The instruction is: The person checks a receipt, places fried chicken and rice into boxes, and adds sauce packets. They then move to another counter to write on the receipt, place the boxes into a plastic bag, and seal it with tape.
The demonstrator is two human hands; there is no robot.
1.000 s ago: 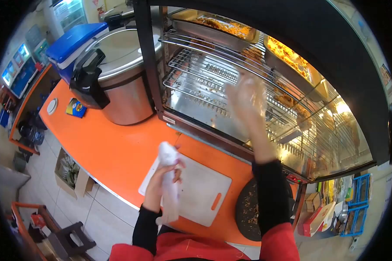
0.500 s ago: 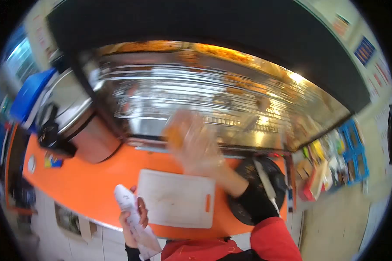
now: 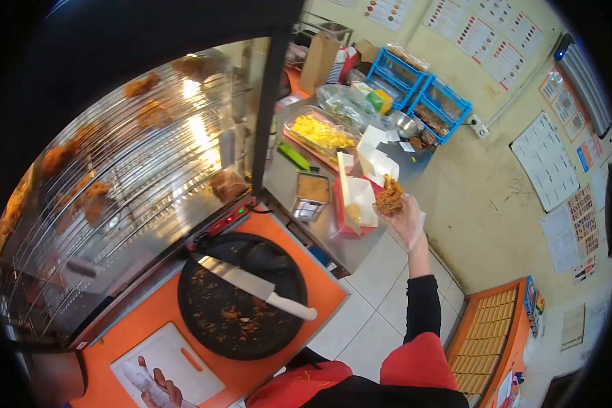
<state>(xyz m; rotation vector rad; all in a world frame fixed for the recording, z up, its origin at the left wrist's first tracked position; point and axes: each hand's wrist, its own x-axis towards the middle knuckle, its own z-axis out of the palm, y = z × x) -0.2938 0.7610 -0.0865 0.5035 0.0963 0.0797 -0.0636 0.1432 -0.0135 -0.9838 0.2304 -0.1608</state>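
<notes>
The room is closed off by a pale wall (image 3: 476,204), with a lit food cabinet (image 3: 268,102) set at the left. An orange counter (image 3: 330,294) is placed before it, beside a steel counter (image 3: 277,175). On the orange one, a black round pan (image 3: 211,330) is strewn with crumbs and crossed by a knife (image 3: 241,277); a white board (image 3: 178,338) is laid near it. On the steel one, a red and white box (image 3: 347,227) is held open by its raised flaps. A piece of fried chicken (image 3: 389,197) is grasped by the gloved right hand (image 3: 408,223), just beside the box's open side. For this step, a light, steady grip seems called for, as the crust looks crumbly. A white paper bundle (image 3: 141,378) is grasped by the left hand (image 3: 162,386) over the board.

The left wrist is cut off by the bottom edge. The bundle's contents are hidden, the box's inside is only partly shown, and the wall print is too small to be read.
</notes>
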